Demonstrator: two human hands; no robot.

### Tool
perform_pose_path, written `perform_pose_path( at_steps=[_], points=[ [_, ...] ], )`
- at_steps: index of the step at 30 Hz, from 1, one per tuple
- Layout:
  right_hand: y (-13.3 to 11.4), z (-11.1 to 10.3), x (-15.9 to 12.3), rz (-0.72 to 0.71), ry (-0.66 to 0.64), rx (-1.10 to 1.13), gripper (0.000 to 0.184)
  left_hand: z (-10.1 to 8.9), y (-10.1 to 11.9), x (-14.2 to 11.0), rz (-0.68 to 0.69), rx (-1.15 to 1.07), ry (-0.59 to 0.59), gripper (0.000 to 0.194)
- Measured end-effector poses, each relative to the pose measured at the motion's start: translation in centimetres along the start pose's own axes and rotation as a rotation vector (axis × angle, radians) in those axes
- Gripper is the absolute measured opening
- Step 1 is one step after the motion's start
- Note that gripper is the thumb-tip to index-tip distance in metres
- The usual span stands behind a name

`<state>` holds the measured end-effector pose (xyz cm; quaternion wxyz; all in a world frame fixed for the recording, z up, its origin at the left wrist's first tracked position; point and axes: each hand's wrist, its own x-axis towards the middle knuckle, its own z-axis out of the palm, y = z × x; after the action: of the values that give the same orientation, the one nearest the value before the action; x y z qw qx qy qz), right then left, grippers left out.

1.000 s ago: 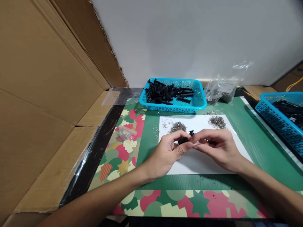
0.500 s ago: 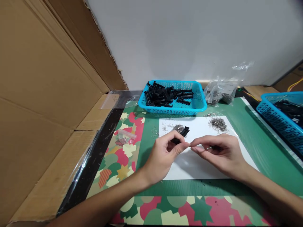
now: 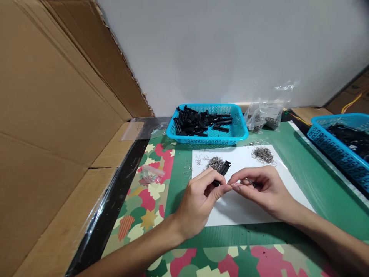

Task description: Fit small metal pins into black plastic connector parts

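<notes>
While the two hands meet fingertip to fingertip above the white sheet (image 3: 248, 211), the black plastic part (image 3: 225, 167) sits in the left hand (image 3: 197, 202), its lower portion hidden behind the curled fingers. It lies to the left of the right hand (image 3: 268, 191), near that hand's index fingertip and in front of the left-hand heap of metal pieces (image 3: 214, 163). Its long axis runs on a slant, from the left hand's grip up and rightward, away from the person; the wider, notched end points outward, clear of the fingers. The left hand is closed around the part, thumb and index drawn together. The right hand's thumb and index are pinched nearly shut; I cannot tell what is between the tips, but a shiny metal piece (image 3: 250, 182) shows within its curled fingers.
</notes>
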<state>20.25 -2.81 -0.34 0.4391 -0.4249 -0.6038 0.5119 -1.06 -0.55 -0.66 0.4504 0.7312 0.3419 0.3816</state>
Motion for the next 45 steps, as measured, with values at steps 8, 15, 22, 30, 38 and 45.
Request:
perform_pose_path(
  at_steps=[8, 15, 22, 30, 38, 45],
  points=[
    [0.6, 0.2, 0.2, -0.032, -0.032, 0.022, 0.021, -0.3, 0.1, 0.2, -0.034, 0.016, -0.004, 0.026],
    [0.4, -0.1, -0.1, -0.234, 0.099, -0.336, 0.012, -0.7, 0.1, 0.4, -0.062, 0.094, -0.095, 0.026],
    [0.7, -1.3, -0.4, -0.665, 0.272, -0.704, 0.022, -0.4, -0.2, 0.1, -0.146, -0.107, -0.019, 0.043],
    [0.9, -1.7, -0.4, -0.953, 0.052, -0.909, 0.031, -0.1, -0.5, 0.0, -0.151, -0.179, -0.034, 0.065],
    [0.8, -2.0, -0.5, -0.945, 0.015, -0.968, 0.031, -0.1, -0.9, -0.1, -0.127, -0.119, -0.026, 0.059],
    [0.8, -2.1, -0.6, -0.949, -0.007, -1.006, 0.027, -0.2, -1.0, -0.1, -0.144, -0.115, -0.025, 0.058]
  ],
)
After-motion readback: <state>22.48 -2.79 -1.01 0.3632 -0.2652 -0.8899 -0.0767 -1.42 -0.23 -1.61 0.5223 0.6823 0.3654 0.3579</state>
